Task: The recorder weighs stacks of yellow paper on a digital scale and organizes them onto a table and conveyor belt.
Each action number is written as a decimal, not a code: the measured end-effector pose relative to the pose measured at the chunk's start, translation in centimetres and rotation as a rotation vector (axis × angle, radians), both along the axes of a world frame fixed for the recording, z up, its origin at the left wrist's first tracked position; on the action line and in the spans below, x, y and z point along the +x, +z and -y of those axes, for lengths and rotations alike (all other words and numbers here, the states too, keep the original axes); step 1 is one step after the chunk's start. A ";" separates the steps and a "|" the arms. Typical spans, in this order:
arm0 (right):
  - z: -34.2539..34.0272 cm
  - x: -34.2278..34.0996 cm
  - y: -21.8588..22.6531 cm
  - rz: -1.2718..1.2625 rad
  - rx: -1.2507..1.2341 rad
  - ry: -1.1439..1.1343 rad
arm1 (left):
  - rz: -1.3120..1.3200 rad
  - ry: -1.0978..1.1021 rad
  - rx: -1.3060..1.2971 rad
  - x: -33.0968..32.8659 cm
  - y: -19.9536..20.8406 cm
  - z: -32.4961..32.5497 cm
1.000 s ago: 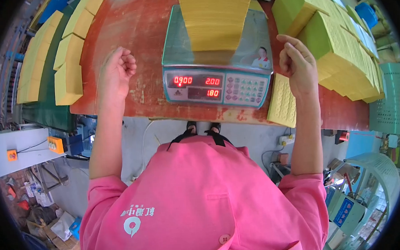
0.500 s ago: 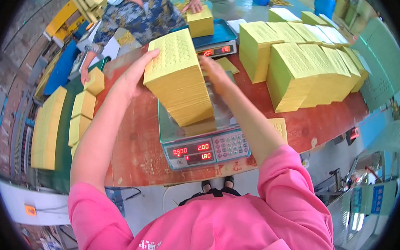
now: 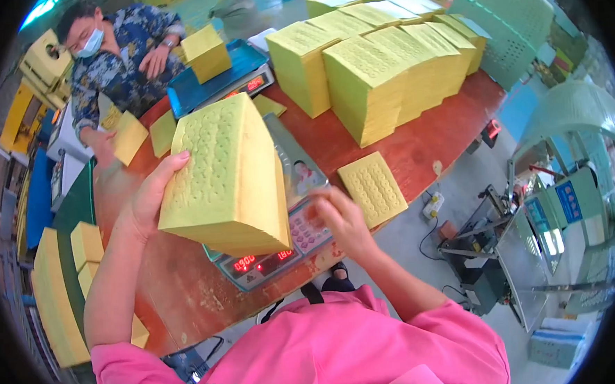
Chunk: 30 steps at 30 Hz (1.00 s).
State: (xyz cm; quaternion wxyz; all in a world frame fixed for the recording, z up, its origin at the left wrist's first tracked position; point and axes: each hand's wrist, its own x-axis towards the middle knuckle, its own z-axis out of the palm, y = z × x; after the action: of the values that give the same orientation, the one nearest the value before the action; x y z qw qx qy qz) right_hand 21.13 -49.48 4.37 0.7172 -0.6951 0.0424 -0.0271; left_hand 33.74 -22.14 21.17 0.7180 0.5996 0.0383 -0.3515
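Note:
A tall stack of embossed yellow paper (image 3: 216, 172) leans in front of me over the scale. My left hand (image 3: 156, 193) is closed round its left side, thumb on the top face. To the right of the stack, my right hand (image 3: 340, 221) hovers near the scale's keypad, its fingers loosely bent, slightly blurred and apart, with nothing visible in them. The scale (image 3: 239, 275), with lit red digits, is partly hidden beneath the stack. A smaller yellow paper pile (image 3: 373, 188) lies on the red table just right of my right hand.
Several tall yellow stacks (image 3: 378, 84) stand at the back right of the red table (image 3: 450, 125). A masked co-worker (image 3: 123, 55) holds a yellow piece (image 3: 131, 137) across from me, beside a second scale (image 3: 253, 83) carrying a yellow block (image 3: 206, 52). More stacks (image 3: 59, 302) line the left.
The view has swung right. The large stack has come closer and tilted in my left hand. My right hand has moved down toward the small pile. The co-worker's hand has left the block.

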 end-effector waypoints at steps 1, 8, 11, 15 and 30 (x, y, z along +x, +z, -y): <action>-0.2 -1.8 -0.3 -0.167 0.095 0.057 | 0.014 -0.006 0.048 1.4 -1.3 -1.7; -3.7 -0.6 -5.2 -0.416 1.001 0.216 | 0.122 -0.038 0.015 1.0 -1.5 1.3; -2.5 -1.5 -4.7 -0.299 1.026 0.198 | 0.154 -0.135 0.041 -0.8 -1.4 3.3; 4.4 -5.2 -3.3 -0.243 0.863 0.046 | 0.181 -0.081 0.090 -5.4 -0.9 10.0; 51.6 -2.7 -7.1 -0.341 0.592 -0.501 | -0.110 -0.388 -0.182 -0.9 -10.1 58.6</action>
State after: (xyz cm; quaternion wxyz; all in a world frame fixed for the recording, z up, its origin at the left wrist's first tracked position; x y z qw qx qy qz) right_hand 18.38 -101.11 -2.71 0.8398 -0.4219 0.3341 -0.0717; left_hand 32.84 -80.75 11.03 0.6848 0.5084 -0.0706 -0.5173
